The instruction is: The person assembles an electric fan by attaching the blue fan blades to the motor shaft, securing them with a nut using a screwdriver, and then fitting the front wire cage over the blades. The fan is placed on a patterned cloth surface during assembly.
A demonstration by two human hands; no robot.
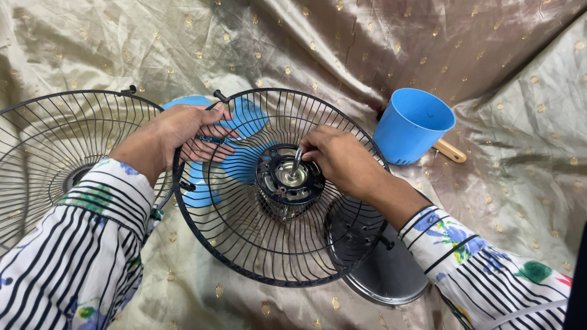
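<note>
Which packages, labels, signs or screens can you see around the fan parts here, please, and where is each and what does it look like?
None: no package, label, sign or screen shows.
Nearest thing to a container: a plain blue plastic cup, tipped on the cloth at upper right, open mouth facing the camera, unmarked.
The left hand grips the rim of the black wire fan guard; the right hand pinches the metal shaft at its centre.

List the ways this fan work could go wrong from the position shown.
1. The right hand pinches the bare metal shaft while the left hand grips only the rim of the rear guard; the guard could tip or twist.
2. The left fingers poke through the wires and could get pinched.
3. The blue blade lies under the guard, where pressure might scratch or crack it.
</note>
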